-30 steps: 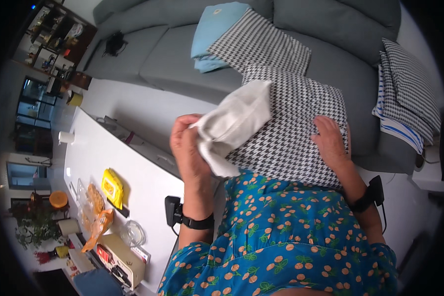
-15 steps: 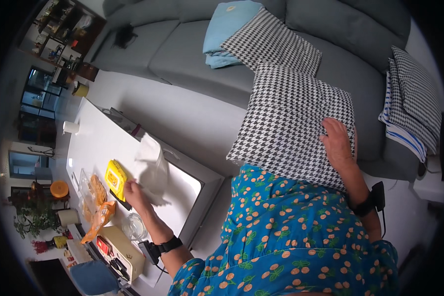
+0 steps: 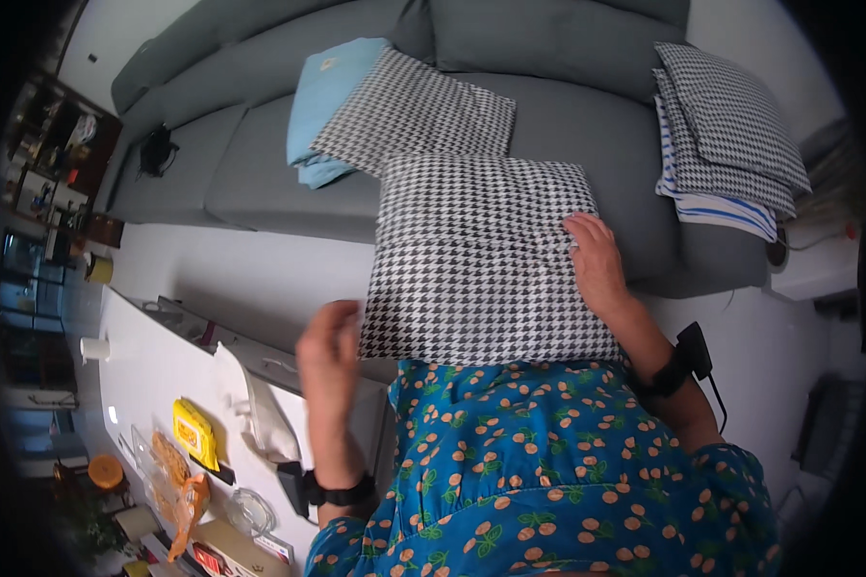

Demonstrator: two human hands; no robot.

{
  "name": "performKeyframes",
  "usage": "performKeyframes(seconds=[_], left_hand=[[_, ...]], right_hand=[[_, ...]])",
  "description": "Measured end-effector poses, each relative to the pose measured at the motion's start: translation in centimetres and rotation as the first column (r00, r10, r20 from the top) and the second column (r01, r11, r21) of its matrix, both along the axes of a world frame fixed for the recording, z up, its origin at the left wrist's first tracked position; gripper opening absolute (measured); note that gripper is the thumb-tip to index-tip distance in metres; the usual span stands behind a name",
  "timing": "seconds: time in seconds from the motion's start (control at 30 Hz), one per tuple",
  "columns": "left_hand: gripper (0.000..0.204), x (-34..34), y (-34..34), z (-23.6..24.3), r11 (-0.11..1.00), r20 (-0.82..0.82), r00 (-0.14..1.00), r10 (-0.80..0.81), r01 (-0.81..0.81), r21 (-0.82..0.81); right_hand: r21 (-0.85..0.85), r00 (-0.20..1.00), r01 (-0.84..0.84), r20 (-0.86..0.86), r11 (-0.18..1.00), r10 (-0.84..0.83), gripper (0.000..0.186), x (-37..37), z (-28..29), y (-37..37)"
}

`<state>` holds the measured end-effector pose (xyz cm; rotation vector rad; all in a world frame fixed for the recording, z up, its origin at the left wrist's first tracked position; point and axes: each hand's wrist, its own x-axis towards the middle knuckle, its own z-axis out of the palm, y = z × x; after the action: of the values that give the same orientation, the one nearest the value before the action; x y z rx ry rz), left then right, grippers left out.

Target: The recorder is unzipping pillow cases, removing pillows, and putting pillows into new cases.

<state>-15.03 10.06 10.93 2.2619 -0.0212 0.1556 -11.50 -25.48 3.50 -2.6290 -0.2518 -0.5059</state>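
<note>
Right hand [image 3: 598, 264] is resting palm-down on the right side of a black-and-white houndstooth cushion [image 3: 481, 260], its fingers loosely bent and a little apart, pressing on the fabric rather than closing round it. Left hand [image 3: 327, 351] is hovering just beside the cushion's left edge, fingers half curled and blurring; whether they are touching or pinching the edge, I cannot tell. The cushion is lying squarely before the person, its near edge meeting the blue patterned dress [image 3: 529, 462], seemingly across the lap, while its far edge is overlapping, in view, a second houndstooth cushion [image 3: 423, 111] on the grey sofa [image 3: 269, 168]. Judging by its shallow creases and rounded surface, it is looking light, soft and yielding, hardly fragile, and its smooth cover may be sliding somewhat under a flat palm. Its two side edges are offering the best hold, thumbs above and fingers beneath; a corner alone would probably be letting the rest sag. Off to the left, a crumpled white cloth [image 3: 260, 418] is lying on the white counter [image 3: 149, 351] near a yellow packet [image 3: 194, 433].
</note>
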Motion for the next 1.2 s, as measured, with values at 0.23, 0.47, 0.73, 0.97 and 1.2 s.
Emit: performKeyframes(seconds=[0.23,0.47,0.73,0.97,1.2], left_hand=[[0.010,5.5,-12.0,-1.7,0.869,0.125,0.860,-0.494,0.486,0.091],[0.010,6.7,-16.5,-5.6,0.840,0.069,0.866,-0.495,0.457,0.294],[0.011,7.4,-19.6,-7.5,0.928,0.155,0.925,-0.348,0.317,0.194],[0.010,7.3,-21.3,-7.3,0.924,0.058,0.942,-0.331,0.311,0.223],[0.009,7.3,-21.9,-8.2,0.862,0.146,0.910,-0.389,0.304,0.406]], right_hand=[[0.177,0.992,0.109,0.042,0.978,-0.118,0.032,0.5,-1.1,-1.0],[0.183,0.993,0.078,0.068,0.980,-0.092,0.010,1.5,-1.4,-1.0],[0.327,0.980,0.196,-0.022,0.925,-0.200,0.007,1.3,-2.7,-1.2],[0.238,0.980,0.173,0.054,0.956,-0.191,0.006,1.1,-2.5,-0.8],[0.183,0.979,0.137,0.123,0.973,-0.161,0.008,0.8,-1.8,-0.5]])
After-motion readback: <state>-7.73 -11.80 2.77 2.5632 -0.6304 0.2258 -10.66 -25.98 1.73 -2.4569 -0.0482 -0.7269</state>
